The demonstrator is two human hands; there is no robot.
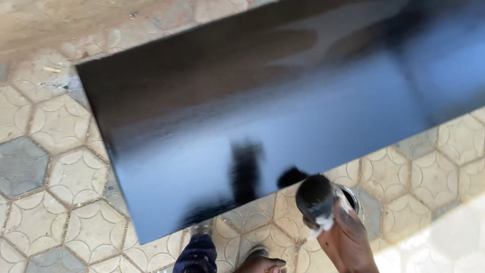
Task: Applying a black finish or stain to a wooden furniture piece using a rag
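Note:
A large glossy black panel [283, 101] lies flat on the paved ground and fills most of the view. Its wet-looking surface reflects the sky and my dark silhouette. My right hand [348, 240] is at the bottom right, just off the panel's near edge. It grips a round black pad [314, 194] together with a scrap of white cloth [323, 223]. Right behind the pad stands a small metal tin [353, 198], partly hidden. Only part of my left hand [261, 264] shows at the bottom edge, near my knee, and its fingers are mostly out of frame.
The ground is hexagonal patterned paving [55, 172], beige with some grey tiles. My dark blue trouser leg [198, 255] and a shoe tip [201, 230] sit by the panel's near corner. Bare sandy ground [50, 20] lies at the top left.

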